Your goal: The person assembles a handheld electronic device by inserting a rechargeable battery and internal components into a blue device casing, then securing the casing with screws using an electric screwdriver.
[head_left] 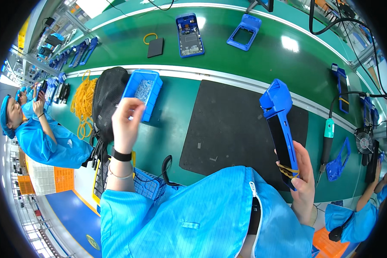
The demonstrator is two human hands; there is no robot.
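Note:
My right hand (pixel 304 180) grips a blue handheld terminal (pixel 280 129) by its lower end, above the right side of a black work mat (pixel 228 124). A yellow rubber band (pixel 289 171) is looped around that end. The wider blue head of the terminal points away from me. Over the near edge of a blue bin (pixel 147 109) is my left hand (pixel 127 122), its fingers closed in a pinch; whatever they hold is too small to make out. Many tiny silvery parts, apparently screws (pixel 144 90), lie in the bin. My left wrist wears a black strap (pixel 121 155).
Yellow rubber bands (pixel 84 96) and a black mesh bag (pixel 109 96) lie left of the bin. An electric screwdriver (pixel 327 137) hangs at the right, beside a blue frame (pixel 339 161). An opened device (pixel 190 38) and a blue housing (pixel 245 33) rest on the green line beyond. Co-workers sit on both sides.

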